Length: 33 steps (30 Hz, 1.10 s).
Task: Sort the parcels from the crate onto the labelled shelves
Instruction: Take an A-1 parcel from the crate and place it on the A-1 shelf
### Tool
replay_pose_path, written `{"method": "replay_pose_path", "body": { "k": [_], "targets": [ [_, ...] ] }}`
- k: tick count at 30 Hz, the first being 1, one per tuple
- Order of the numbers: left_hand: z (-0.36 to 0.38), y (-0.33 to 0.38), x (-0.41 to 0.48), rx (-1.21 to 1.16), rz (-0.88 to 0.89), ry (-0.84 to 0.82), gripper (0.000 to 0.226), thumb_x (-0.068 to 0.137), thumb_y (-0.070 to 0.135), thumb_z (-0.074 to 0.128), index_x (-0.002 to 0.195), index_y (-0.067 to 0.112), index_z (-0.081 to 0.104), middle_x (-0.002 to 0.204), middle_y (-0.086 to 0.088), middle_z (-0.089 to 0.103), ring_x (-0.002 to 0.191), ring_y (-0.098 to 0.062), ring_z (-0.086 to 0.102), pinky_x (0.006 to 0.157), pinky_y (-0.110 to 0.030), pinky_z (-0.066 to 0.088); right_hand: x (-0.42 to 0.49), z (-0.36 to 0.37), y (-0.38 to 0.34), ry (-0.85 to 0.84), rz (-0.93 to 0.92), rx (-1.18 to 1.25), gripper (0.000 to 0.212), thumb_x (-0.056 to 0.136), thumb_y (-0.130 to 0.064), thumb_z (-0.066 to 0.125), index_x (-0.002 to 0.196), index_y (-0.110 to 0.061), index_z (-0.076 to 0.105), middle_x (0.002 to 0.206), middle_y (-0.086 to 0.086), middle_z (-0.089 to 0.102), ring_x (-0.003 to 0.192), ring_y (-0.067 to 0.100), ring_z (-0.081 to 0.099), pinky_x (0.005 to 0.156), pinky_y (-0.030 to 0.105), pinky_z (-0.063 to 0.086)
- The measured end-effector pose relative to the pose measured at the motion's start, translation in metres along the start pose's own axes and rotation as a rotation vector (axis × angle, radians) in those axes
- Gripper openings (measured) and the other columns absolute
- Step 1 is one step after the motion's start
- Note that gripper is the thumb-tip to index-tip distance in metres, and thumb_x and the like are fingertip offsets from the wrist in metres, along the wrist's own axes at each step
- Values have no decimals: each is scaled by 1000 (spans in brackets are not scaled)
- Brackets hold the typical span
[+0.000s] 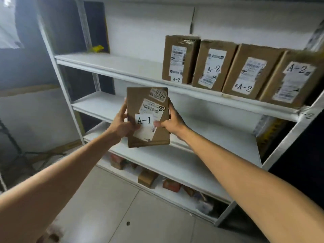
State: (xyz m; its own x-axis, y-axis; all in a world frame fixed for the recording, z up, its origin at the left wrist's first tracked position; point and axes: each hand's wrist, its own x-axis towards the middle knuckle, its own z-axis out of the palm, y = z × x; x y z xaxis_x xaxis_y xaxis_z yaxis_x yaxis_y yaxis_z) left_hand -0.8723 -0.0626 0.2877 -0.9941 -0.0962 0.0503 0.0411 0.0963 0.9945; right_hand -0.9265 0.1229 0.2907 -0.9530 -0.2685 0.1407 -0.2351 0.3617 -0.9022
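Observation:
A flat brown cardboard parcel (138, 97) with a white "A-1" label is held upright in front of the white shelf unit (108, 62). My left hand (122, 122) grips its left edge, thumb on the front face. My right hand (172, 120) grips its right edge, thumb pressed near the label. Several brown boxes marked "A-2" (213, 65) stand in a row on the upper shelf at the right. A shelf tag reading "-2" (306, 115) is stuck on that shelf's front edge.
The shelves below (175, 160) hold a yellow-and-grey bag (268, 130) at the right. Small boxes (147, 178) and packets lie on the bottom shelf. A small yellow object (97, 48) sits at the upper shelf's left end. Grey tiled floor (122, 216) lies in front.

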Motion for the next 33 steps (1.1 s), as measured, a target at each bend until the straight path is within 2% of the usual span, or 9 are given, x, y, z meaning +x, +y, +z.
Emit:
{"method": "replay_pose_path", "body": {
  "k": [6,9,11,15,18,22,27,29,33],
  "targets": [
    [5,39,49,-22,38,-114,99,78,-22,54,149,39,21,105,-14,58,95,-30,60,49,-31,56,36,-30,-23,87,-18,18,102,72,-3,79,150,-28,17,139,5,51,129,27,45,106,45,40],
    [-2,52,68,-32,52,-144,97,79,-21,54,148,40,23,98,-8,59,92,-27,59,46,-29,54,53,-32,-33,121,-31,11,106,71,-4,79,151,-27,14,142,6,48,130,28,44,107,46,39],
    [-11,65,85,-7,73,-169,98,80,-22,53,148,40,20,105,-10,61,92,-26,60,46,-31,55,71,-31,-44,137,-47,19,105,71,-3,80,151,-26,17,142,6,48,130,28,44,106,47,39],
    [-41,97,118,18,133,-185,100,81,-18,56,149,42,15,125,-17,58,110,-36,58,59,-47,59,109,-24,-77,171,-110,12,104,70,-4,80,150,-25,18,142,5,47,132,26,41,107,48,39],
    [-57,119,141,57,192,-184,100,82,-16,57,148,45,13,124,-14,58,108,-36,59,70,-57,56,130,-27,-101,185,-147,-3,104,70,-5,80,151,-26,17,141,3,47,132,24,40,108,43,37],
    [-97,167,183,46,293,-189,100,81,-16,58,149,44,14,118,-9,59,105,-33,60,53,-38,58,172,-22,-159,284,-228,-20,100,68,-4,80,148,-25,24,137,5,52,129,25,44,102,39,41],
    [-139,224,221,59,426,-181,101,81,-14,60,148,46,14,126,-7,56,105,-28,59,65,-47,59,215,-18,-222,423,-359,-69,95,69,-10,82,146,-25,28,133,2,55,118,23,51,89,35,51],
    [-153,248,237,72,479,-194,101,81,-14,60,148,46,13,132,-8,52,110,-28,56,64,-44,60,230,-18,-246,457,-398,-77,94,70,-12,82,145,-27,28,131,0,57,112,18,52,83,29,52],
    [-175,295,267,55,537,-251,105,78,-13,65,147,48,15,128,-8,55,97,-22,58,52,-35,58,259,-26,-293,470,-455,-93,88,73,-11,79,145,-27,29,135,-2,53,121,23,50,95,39,50]
  ]
}}
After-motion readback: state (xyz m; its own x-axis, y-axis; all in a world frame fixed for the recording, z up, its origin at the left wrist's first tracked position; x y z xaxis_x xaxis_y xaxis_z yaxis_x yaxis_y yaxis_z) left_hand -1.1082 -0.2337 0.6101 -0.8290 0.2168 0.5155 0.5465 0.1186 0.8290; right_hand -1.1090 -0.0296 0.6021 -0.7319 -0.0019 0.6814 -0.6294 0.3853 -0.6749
